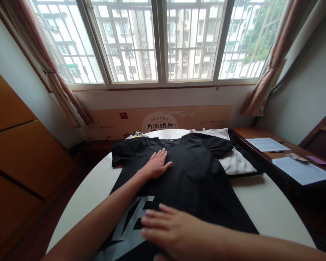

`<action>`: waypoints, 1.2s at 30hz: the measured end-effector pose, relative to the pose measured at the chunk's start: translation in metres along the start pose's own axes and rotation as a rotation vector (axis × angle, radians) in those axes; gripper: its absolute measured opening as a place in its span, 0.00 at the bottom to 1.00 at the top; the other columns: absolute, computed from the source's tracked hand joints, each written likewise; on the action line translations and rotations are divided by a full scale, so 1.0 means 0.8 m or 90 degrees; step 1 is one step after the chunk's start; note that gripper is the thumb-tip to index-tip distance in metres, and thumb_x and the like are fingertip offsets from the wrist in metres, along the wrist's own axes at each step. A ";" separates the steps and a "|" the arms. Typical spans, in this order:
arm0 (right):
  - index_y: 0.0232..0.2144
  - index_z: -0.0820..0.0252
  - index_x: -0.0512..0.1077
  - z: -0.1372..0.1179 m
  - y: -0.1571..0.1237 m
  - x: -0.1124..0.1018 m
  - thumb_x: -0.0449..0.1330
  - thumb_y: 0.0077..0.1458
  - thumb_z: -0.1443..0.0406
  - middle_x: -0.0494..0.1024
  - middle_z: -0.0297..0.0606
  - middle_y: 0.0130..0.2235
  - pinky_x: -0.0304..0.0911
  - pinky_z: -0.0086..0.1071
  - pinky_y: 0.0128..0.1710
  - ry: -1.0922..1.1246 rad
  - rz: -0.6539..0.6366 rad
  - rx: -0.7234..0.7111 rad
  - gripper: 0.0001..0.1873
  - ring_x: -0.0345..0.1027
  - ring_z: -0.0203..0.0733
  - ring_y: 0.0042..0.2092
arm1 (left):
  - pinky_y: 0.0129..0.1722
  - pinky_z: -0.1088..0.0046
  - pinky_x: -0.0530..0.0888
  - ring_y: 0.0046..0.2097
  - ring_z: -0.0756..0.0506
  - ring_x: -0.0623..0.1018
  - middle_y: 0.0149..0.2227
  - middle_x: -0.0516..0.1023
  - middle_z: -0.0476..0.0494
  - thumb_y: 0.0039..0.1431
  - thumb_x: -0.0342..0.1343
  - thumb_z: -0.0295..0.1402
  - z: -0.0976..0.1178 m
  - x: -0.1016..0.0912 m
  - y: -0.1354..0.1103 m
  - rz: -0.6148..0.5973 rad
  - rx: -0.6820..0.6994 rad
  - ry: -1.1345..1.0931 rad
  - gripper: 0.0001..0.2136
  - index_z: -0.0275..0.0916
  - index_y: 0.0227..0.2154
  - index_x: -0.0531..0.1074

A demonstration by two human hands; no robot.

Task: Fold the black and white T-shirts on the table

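A black T-shirt [190, 174] lies spread out on the round white table [81, 206], its collar toward the window and its sleeves out to both sides. A grey print [130, 224] shows on its lower left part. My left hand [158, 165] rests flat on the shirt's chest below the collar, fingers stretched out. Nearer to me, my right hand [174, 228] is over the print with its fingers extended, holding nothing; whether it touches the cloth I cannot tell. The bottom of the shirt runs out of view.
Folded white clothing [237, 163] lies on dark cloth at the table's right. A patterned cloth [137, 135] sits at the far left edge. On the wooden desk [241, 134] to the right are papers [267, 144]. A wooden cabinet [24, 156] stands left; a barred window is ahead.
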State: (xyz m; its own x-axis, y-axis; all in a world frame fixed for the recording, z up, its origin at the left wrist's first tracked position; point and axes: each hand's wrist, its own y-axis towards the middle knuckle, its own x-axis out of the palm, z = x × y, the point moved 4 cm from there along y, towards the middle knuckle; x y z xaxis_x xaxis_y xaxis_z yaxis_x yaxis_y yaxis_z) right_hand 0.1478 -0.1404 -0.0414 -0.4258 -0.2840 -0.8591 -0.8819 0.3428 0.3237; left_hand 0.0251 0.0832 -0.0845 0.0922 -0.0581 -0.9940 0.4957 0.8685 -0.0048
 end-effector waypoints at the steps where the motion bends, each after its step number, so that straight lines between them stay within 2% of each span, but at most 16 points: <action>1: 0.67 0.60 0.66 0.027 -0.004 -0.026 0.57 0.70 0.58 0.68 0.46 0.69 0.49 0.49 0.73 -0.029 0.035 0.071 0.27 0.59 0.51 0.71 | 0.74 0.55 0.45 0.78 0.38 0.46 0.77 0.43 0.33 0.73 0.34 0.56 0.002 0.003 -0.008 0.005 0.007 -0.001 0.39 0.30 0.75 0.49; 2: 0.65 0.59 0.69 0.056 -0.011 -0.054 0.56 0.70 0.60 0.72 0.46 0.67 0.51 0.51 0.72 -0.066 0.082 0.134 0.24 0.64 0.51 0.69 | 0.74 0.55 0.46 0.77 0.38 0.47 0.77 0.44 0.33 0.74 0.33 0.55 0.003 0.005 -0.015 0.010 0.010 -0.003 0.39 0.31 0.75 0.50; 4: 0.61 0.61 0.72 0.118 -0.039 -0.109 0.54 0.70 0.62 0.80 0.48 0.59 0.63 0.49 0.65 -0.141 0.194 0.295 0.22 0.74 0.52 0.60 | 0.74 0.56 0.47 0.77 0.39 0.49 0.77 0.47 0.34 0.74 0.34 0.55 0.002 0.006 -0.022 0.013 0.009 -0.007 0.37 0.32 0.75 0.52; 6: 0.64 0.64 0.71 0.179 -0.077 -0.147 0.52 0.70 0.61 0.79 0.52 0.60 0.66 0.48 0.63 -0.232 0.242 0.454 0.24 0.74 0.54 0.60 | 0.74 0.57 0.47 0.77 0.39 0.50 0.77 0.48 0.34 0.74 0.35 0.55 0.001 0.005 -0.025 0.009 0.007 -0.010 0.37 0.33 0.75 0.52; 9: 0.68 0.68 0.65 0.251 -0.127 -0.159 0.53 0.70 0.60 0.68 0.56 0.69 0.52 0.51 0.71 -0.313 0.143 0.591 0.30 0.58 0.58 0.71 | 0.74 0.57 0.47 0.77 0.39 0.49 0.77 0.48 0.35 0.73 0.36 0.55 0.001 0.003 -0.024 0.005 0.005 -0.002 0.38 0.33 0.75 0.52; 12: 0.72 0.62 0.59 0.290 -0.167 -0.152 0.50 0.72 0.56 0.57 0.49 0.74 0.38 0.60 0.73 -0.315 0.045 0.661 0.32 0.45 0.57 0.76 | 0.74 0.58 0.47 0.77 0.39 0.49 0.77 0.47 0.35 0.74 0.36 0.55 0.002 0.002 -0.024 0.006 0.003 0.006 0.37 0.33 0.75 0.51; 14: 0.73 0.57 0.58 0.301 -0.190 -0.156 0.47 0.73 0.56 0.54 0.44 0.76 0.36 0.64 0.73 -0.315 0.041 0.695 0.31 0.43 0.56 0.76 | 0.74 0.58 0.48 0.77 0.40 0.49 0.77 0.47 0.35 0.74 0.36 0.54 0.004 0.001 -0.025 0.003 0.000 0.010 0.37 0.33 0.75 0.51; 15: 0.73 0.57 0.58 0.303 -0.202 -0.162 0.46 0.73 0.57 0.54 0.45 0.76 0.39 0.64 0.72 -0.322 0.060 0.724 0.31 0.43 0.56 0.76 | 0.74 0.57 0.48 0.77 0.40 0.49 0.77 0.46 0.35 0.74 0.36 0.53 0.004 0.001 -0.025 0.000 -0.004 0.011 0.37 0.33 0.75 0.51; 18: 0.70 0.68 0.62 0.303 -0.234 -0.188 0.47 0.70 0.61 0.61 0.58 0.72 0.55 0.59 0.67 -0.366 0.139 0.832 0.31 0.55 0.63 0.72 | 0.74 0.58 0.47 0.77 0.40 0.49 0.77 0.46 0.35 0.74 0.37 0.53 0.006 -0.001 -0.026 -0.010 -0.014 0.013 0.37 0.32 0.75 0.50; 20: 0.63 0.73 0.69 0.300 -0.248 -0.202 0.50 0.67 0.61 0.70 0.64 0.65 0.64 0.55 0.60 -0.397 0.164 0.891 0.29 0.65 0.67 0.65 | 0.75 0.58 0.47 0.77 0.40 0.48 0.77 0.46 0.35 0.74 0.37 0.53 0.007 -0.002 -0.026 -0.013 -0.014 0.013 0.37 0.32 0.75 0.50; 23: 0.48 0.70 0.79 0.294 -0.254 -0.213 0.51 0.67 0.56 0.80 0.63 0.53 0.68 0.50 0.52 -0.400 0.185 0.943 0.25 0.72 0.68 0.56 | 0.75 0.59 0.47 0.77 0.41 0.48 0.77 0.46 0.36 0.74 0.37 0.52 0.007 -0.004 -0.028 -0.007 -0.009 0.009 0.36 0.32 0.75 0.51; 27: 0.33 0.61 0.79 0.288 -0.240 -0.211 0.51 0.67 0.50 0.83 0.55 0.41 0.67 0.44 0.45 -0.349 0.270 0.892 0.25 0.77 0.61 0.46 | 0.75 0.59 0.48 0.77 0.41 0.50 0.76 0.49 0.36 0.73 0.38 0.52 0.006 -0.005 -0.031 0.011 0.002 -0.011 0.36 0.33 0.74 0.54; 31: 0.31 0.57 0.73 0.285 -0.230 -0.209 0.57 0.59 0.51 0.82 0.47 0.36 0.65 0.39 0.41 -0.285 0.453 0.771 0.17 0.77 0.53 0.40 | 0.74 0.58 0.49 0.77 0.41 0.52 0.76 0.52 0.35 0.73 0.40 0.51 0.003 -0.005 -0.036 0.028 0.005 -0.035 0.35 0.33 0.73 0.57; 33: 0.29 0.56 0.71 0.286 -0.231 -0.208 0.58 0.56 0.50 0.81 0.43 0.33 0.66 0.37 0.38 -0.208 0.549 0.716 0.17 0.75 0.50 0.37 | 0.74 0.59 0.49 0.76 0.40 0.53 0.75 0.53 0.34 0.72 0.41 0.51 0.003 -0.006 -0.038 0.032 0.004 -0.043 0.35 0.32 0.73 0.57; 36: 0.27 0.55 0.68 0.289 -0.237 -0.205 0.61 0.53 0.48 0.76 0.37 0.25 0.66 0.35 0.30 -0.084 0.659 0.700 0.18 0.73 0.48 0.31 | 0.74 0.59 0.49 0.76 0.40 0.54 0.75 0.54 0.33 0.72 0.41 0.50 0.002 -0.006 -0.040 0.036 0.002 -0.047 0.34 0.31 0.72 0.58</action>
State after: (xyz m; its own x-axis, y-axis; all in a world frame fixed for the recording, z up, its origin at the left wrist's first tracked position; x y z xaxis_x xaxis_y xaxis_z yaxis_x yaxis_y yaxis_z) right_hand 0.4318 0.0482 -0.0538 -0.6711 0.5539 -0.4928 0.3962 0.8298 0.3931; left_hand 0.0103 0.0546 -0.0794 0.1838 -0.0462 -0.9819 0.4911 0.8696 0.0510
